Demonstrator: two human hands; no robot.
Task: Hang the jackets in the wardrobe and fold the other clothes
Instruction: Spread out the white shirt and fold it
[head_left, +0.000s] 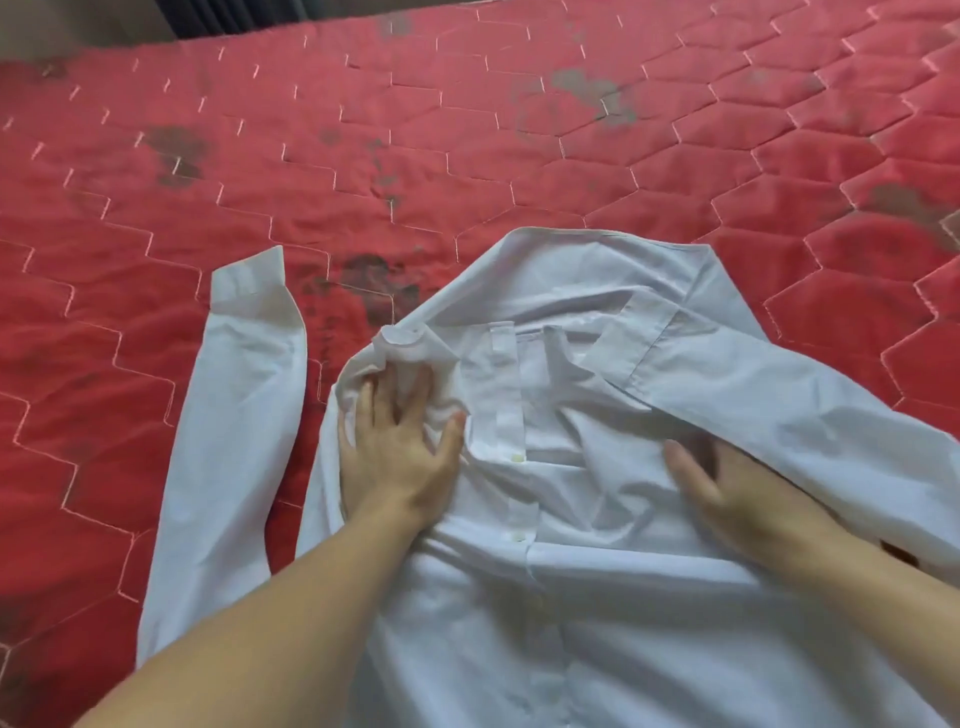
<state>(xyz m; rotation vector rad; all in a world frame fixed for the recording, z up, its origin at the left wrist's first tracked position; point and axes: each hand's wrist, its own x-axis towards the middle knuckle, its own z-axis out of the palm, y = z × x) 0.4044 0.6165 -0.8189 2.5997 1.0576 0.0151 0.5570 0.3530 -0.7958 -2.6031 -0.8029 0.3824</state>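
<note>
A red quilted bed (467, 130) with a hexagon stitch pattern and some dark blotches filled the view, with a dark strip of the room at the far edge that I could not make out. The shirt (561, 545) lay front-up on the bed directly under my hands, its long axis running from my body away toward the collar (597, 260). One sleeve (228, 441) stretched out on the left, lying almost parallel to the body of the shirt, cuff farthest from me; the other draped off to the right.

My left hand (397, 452) was on the left chest near the collar, fingers curled into a bunched ridge of cloth. My right hand (727, 493) rested on the right chest, fingers fairly straight though blurred, its tips tucked under a fold. I judged the left hand nearer the loose sleeve, so the fold would likely start there.

The shirt was pale blue-white, thin, creased, with a buttoned placket (511, 415) down the middle.
</note>
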